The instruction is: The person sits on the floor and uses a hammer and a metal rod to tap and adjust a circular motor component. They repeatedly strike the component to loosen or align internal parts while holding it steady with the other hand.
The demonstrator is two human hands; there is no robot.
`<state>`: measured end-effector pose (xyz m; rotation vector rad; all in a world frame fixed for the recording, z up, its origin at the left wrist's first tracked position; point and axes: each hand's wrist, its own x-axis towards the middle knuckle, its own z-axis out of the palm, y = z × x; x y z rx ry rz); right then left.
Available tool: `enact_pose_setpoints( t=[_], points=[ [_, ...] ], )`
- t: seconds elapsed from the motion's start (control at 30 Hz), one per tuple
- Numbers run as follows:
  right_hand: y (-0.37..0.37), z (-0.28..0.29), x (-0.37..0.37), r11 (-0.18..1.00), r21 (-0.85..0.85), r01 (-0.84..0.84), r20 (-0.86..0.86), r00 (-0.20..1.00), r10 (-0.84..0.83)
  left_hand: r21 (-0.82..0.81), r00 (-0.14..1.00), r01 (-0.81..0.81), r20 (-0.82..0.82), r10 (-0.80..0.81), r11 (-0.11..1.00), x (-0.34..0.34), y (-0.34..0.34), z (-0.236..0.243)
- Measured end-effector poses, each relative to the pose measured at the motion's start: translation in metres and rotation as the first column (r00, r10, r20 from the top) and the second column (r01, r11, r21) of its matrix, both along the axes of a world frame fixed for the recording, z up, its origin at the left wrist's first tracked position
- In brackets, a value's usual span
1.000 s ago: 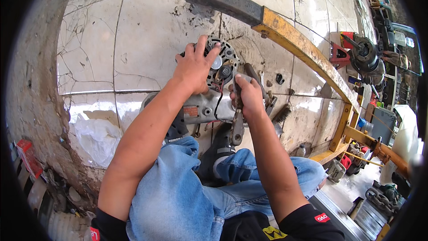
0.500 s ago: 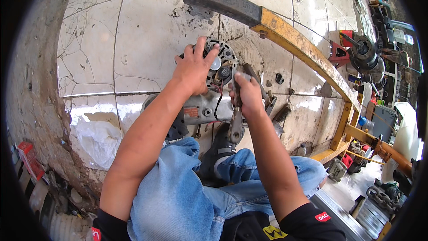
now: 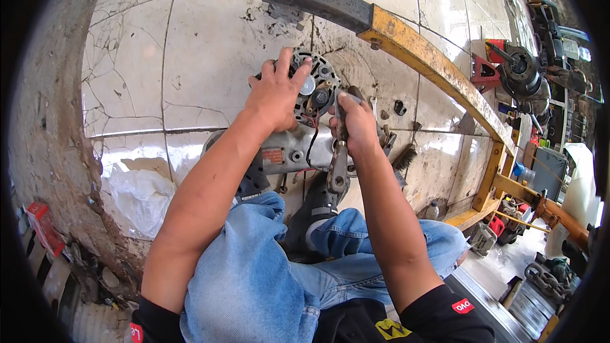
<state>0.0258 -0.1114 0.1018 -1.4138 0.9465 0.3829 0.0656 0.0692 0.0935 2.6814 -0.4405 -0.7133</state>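
Observation:
My left hand [image 3: 274,92] grips the left side of a round alternator [image 3: 323,98], its fingers spread across the vented end. Red and black wires hang from the alternator. Beneath it lies a grey metal casing [image 3: 297,155] with a reddish label. In my right hand [image 3: 357,124] is a steel hand tool [image 3: 338,168] with a rounded, holed end pointing toward me. Its other end lies close to the alternator's right edge; my fingers hide part of it, so I cannot tell whether they touch.
A yellow steel frame [image 3: 438,67] with a dark end arches over the far right. Beside my right hand lie a wrench [image 3: 373,107], a small black part [image 3: 399,108] and a brush [image 3: 405,157]. A white plastic bag [image 3: 141,197] rests at left, a red stand [image 3: 485,75] at right.
My right hand has shifted slightly right and up with the tool, whose near end has moved a little too. My left hand stays on the alternator.

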Motion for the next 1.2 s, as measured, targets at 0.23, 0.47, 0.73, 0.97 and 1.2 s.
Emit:
enact_pose_setpoints(
  t=[0.23,0.47,0.73,0.97,1.2],
  points=[
    [-0.004,-0.006,0.006,0.999,0.026,0.039,0.035,0.999,-0.04,-0.019,1.0,-0.022,0.006,0.023,1.0,0.002,0.001,0.0],
    [-0.025,-0.033,-0.028,0.996,0.011,0.087,-0.061,0.994,-0.086,0.001,1.0,0.015,0.009,-0.015,1.0,0.006,0.0,0.005],
    [-0.015,0.001,-0.014,0.999,0.021,-0.044,-0.029,0.999,0.044,0.008,1.0,0.023,-0.019,-0.023,1.0,0.004,0.003,0.006],
    [-0.012,0.009,-0.001,0.979,-0.063,-0.194,-0.061,0.98,0.19,0.019,0.998,0.056,-0.034,-0.055,0.998,0.006,0.005,0.005],
    [-0.009,0.011,0.007,0.98,-0.062,-0.19,-0.059,0.981,0.186,0.025,0.998,0.063,-0.009,-0.063,0.998,0.006,0.004,0.002]
  ],
)
